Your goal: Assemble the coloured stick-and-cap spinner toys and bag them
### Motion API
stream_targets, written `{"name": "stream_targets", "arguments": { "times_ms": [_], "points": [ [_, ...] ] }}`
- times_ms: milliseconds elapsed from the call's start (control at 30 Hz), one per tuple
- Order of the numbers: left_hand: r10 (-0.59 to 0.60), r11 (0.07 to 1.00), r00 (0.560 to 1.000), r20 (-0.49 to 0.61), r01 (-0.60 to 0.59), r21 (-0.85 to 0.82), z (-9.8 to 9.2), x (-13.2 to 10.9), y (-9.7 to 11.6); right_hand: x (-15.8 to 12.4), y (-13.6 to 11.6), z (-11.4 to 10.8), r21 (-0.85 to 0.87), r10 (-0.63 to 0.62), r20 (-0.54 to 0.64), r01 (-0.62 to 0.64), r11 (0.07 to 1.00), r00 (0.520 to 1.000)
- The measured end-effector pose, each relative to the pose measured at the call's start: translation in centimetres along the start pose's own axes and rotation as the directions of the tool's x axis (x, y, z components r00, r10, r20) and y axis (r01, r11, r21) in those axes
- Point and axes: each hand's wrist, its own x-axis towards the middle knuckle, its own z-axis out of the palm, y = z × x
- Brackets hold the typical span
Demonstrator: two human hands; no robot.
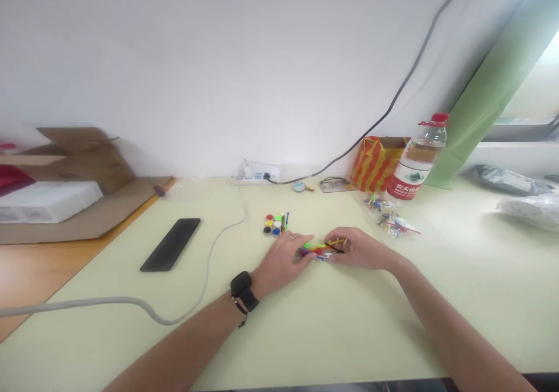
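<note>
A small bunch of thin coloured plastic pieces (318, 251), red, yellow, green, blue and white among them, lies on the table between my hands. My left hand (286, 257), with a ring and a black watch, curls its fingers and thumb round the left end of the bunch. From the other side my right hand (356, 249) pinches a yellow stick-like piece (335, 242), with a dark one close to its fingertips. The exact shapes are too small to make out. Beyond my left hand sit several round coloured discs (269, 218) in rows, beside a few upright-lying green, blue and dark sticks (285, 222).
More plastic pieces in clear bags (395, 224) lie at the right, by a tilted-looking water bottle (414, 168) and a striped bag (375, 162). A black phone (171, 244) and a grey cable (209, 258) lie left. Farther left is an open cardboard box (96, 159); a power strip (257, 173) is at the wall.
</note>
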Motion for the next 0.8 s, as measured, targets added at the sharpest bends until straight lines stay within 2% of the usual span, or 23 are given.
{"name": "stream_targets", "arguments": {
  "times_ms": [167, 333, 533, 667, 800],
  "points": [
    [0.052, 0.995, 0.999, 0.002, -0.052, -0.083, 0.20, 0.01, -0.09, -0.01, -0.36, -0.56, 0.049, 0.021, 0.032, -0.022, 0.999, 0.999],
    [0.037, 0.991, 0.999, -0.009, -0.038, -0.128, 0.35, 0.05, -0.36, 0.09, -0.45, -0.57, 0.049, 0.031, 0.016, -0.031, 0.998, 0.999],
    [-0.011, 0.995, 1.000, 0.022, 0.013, -0.101, 0.39, -0.09, -0.29, -0.12, -0.25, -0.66, -0.006, 0.039, -0.049, -0.040, 0.999, 0.998],
    [0.031, 0.996, 0.999, 0.009, -0.031, -0.089, 0.37, -0.10, -0.08, -0.30, 0.07, -0.87, -0.063, 0.005, -0.033, -0.007, 0.998, 0.999],
    [0.069, 0.992, 0.998, 0.007, -0.068, -0.104, 0.33, 0.04, -0.08, -0.14, 0.39, -0.85, -0.067, -0.020, -0.072, 0.015, 0.998, 0.997]
  ]
}}
